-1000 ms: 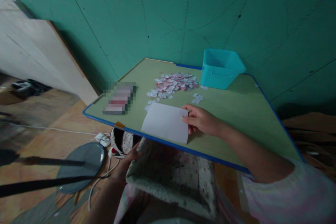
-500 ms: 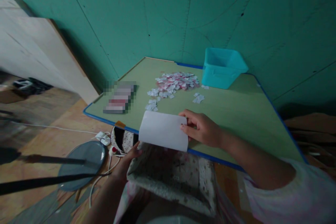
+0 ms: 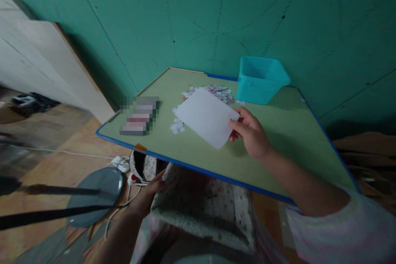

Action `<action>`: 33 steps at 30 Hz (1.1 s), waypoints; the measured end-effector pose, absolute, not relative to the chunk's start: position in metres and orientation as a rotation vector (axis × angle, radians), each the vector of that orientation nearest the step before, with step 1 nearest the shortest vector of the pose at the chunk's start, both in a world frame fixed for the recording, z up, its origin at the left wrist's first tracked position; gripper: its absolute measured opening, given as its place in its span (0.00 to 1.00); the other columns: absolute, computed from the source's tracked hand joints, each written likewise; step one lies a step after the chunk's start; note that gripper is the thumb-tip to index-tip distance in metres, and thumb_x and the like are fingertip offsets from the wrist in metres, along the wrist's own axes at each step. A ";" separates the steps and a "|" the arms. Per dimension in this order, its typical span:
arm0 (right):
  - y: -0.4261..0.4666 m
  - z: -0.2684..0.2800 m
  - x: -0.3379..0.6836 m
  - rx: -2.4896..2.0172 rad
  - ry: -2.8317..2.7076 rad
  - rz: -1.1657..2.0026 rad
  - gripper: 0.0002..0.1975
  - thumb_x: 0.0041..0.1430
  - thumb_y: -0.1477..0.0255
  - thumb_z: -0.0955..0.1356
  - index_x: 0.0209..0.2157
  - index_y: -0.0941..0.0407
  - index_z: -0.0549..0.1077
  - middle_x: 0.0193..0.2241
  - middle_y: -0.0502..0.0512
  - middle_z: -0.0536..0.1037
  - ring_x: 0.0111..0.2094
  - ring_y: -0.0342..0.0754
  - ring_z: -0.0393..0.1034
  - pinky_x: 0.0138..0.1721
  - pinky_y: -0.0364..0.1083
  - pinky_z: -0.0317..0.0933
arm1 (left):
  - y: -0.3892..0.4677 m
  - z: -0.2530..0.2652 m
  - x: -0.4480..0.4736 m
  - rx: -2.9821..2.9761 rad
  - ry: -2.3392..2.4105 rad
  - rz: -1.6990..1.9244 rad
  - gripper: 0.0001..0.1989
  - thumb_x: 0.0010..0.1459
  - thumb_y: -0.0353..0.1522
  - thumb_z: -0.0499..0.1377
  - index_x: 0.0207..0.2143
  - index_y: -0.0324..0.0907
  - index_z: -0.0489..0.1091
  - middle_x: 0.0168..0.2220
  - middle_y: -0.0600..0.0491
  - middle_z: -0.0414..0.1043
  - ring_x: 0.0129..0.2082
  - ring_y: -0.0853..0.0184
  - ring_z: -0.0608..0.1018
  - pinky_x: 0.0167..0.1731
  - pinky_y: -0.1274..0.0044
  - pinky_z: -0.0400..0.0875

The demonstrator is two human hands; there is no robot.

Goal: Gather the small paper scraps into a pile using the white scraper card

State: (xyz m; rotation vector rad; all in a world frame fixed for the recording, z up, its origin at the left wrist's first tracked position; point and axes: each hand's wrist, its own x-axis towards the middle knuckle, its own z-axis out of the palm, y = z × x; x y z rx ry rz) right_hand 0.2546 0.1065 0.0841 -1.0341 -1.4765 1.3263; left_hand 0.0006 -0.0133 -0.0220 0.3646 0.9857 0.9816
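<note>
My right hand (image 3: 250, 132) pinches the right corner of a blank white sheet of paper (image 3: 208, 117) between thumb and fingers. The sheet is tilted above the table and hides part of a heap of small white and pink paper scraps (image 3: 224, 93). More paper scraps (image 3: 177, 126) lie to the left of the sheet. Below the table's front edge, my left hand (image 3: 156, 185) is closed at the left side of a patterned fabric bin (image 3: 201, 198) on my lap. Its fingertips are partly hidden.
A turquoise plastic tub (image 3: 261, 82) stands at the back right of the green table (image 3: 287, 144). At the left lies a blurred, pixelated flat object (image 3: 139, 117). A grey round stool (image 3: 95, 194), white cables (image 3: 123, 206) and a patterned pouch (image 3: 150, 167) are below, left.
My right hand has carried the paper forward and up from the table's front edge, turning it over the scraps. My left hand stays by the fabric bin.
</note>
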 end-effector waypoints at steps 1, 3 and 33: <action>0.111 0.083 0.256 -1.065 -1.427 1.283 0.09 0.49 0.68 0.62 0.33 0.54 0.58 0.24 0.46 0.65 0.20 0.38 0.58 0.18 0.38 0.54 | -0.014 -0.020 0.000 0.378 1.011 0.980 0.26 0.41 0.26 0.59 0.47 0.41 0.68 0.32 0.52 0.79 0.40 0.54 0.76 0.37 0.70 0.70; 0.117 0.080 0.258 -1.113 -1.351 1.218 0.10 0.48 0.68 0.63 0.34 0.54 0.58 0.24 0.46 0.65 0.19 0.37 0.58 0.18 0.39 0.54 | -0.016 -0.017 0.000 0.415 1.075 0.944 0.26 0.41 0.26 0.58 0.46 0.41 0.69 0.32 0.52 0.79 0.41 0.54 0.76 0.36 0.70 0.70; 0.154 0.075 0.311 -1.507 -1.690 0.032 0.15 0.54 0.67 0.58 0.40 0.57 0.68 0.31 0.58 0.74 0.30 0.49 0.66 0.31 0.46 0.58 | -0.037 -0.041 -0.012 0.669 1.183 0.929 0.25 0.35 0.26 0.59 0.41 0.49 0.73 0.45 0.55 0.74 0.58 0.54 0.56 0.55 0.65 0.46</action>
